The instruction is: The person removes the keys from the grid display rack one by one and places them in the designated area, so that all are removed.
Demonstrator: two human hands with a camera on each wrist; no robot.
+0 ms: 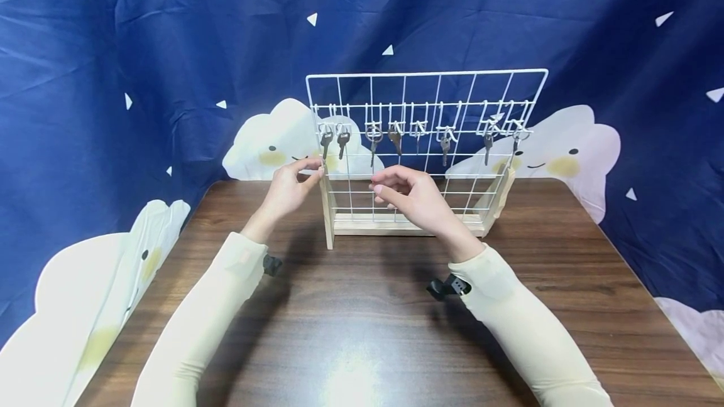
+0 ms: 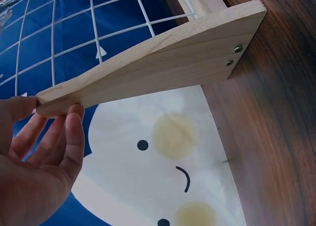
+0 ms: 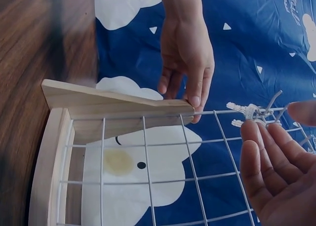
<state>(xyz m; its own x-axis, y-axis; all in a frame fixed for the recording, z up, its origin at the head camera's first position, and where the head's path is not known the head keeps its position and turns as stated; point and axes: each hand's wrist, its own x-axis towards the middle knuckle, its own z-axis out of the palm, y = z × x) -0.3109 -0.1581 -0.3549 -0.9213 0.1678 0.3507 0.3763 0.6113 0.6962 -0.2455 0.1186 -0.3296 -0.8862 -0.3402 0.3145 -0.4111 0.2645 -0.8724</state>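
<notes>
A white wire grid rack point(image 1: 427, 73) stands on a wooden base. My left hand point(image 1: 288, 188) pinches the upper tip of its left wooden side panel point(image 2: 148, 70), thumb on one side and fingers on the other. In front of the grid's middle is my right hand point(image 1: 415, 198), palm turned inward with its fingers loosely bent and nothing visible in them. Several metal keys hang from hooks across the grid, among them a key point(image 1: 343, 138) at the left and a key point(image 1: 489, 143) at the right. The right wrist view shows keys point(image 3: 249, 112) close behind the right fingertips.
The rack's feet rest on a dark brown wooden table point(image 1: 351, 306). Behind it hangs a blue cloth point(image 1: 198, 36) with white clouds and triangles. A right wooden side panel point(image 1: 500, 193) supports the rack's other end.
</notes>
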